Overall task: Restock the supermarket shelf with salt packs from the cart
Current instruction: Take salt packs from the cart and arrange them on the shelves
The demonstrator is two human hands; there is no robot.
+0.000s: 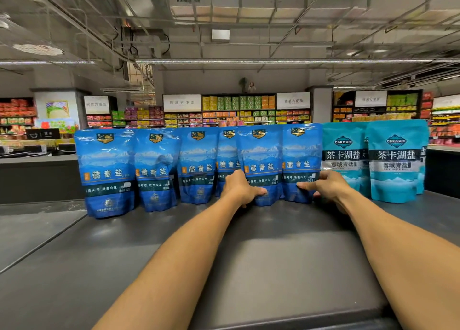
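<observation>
Left hand (240,189) and right hand (326,186) each grip a blue salt pack (260,165); teal packs (393,160) crowd the shelf (273,255) at 3 o'clock.

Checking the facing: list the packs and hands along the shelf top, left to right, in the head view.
Dark blue salt packs → left hand → right hand → turquoise salt packs.

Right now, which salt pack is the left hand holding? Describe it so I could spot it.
On the grey shelf top stands a row of dark blue packs, then teal packs. The left hand grips the dark blue pack second from the teal end, standing forward of its neighbours.
</observation>
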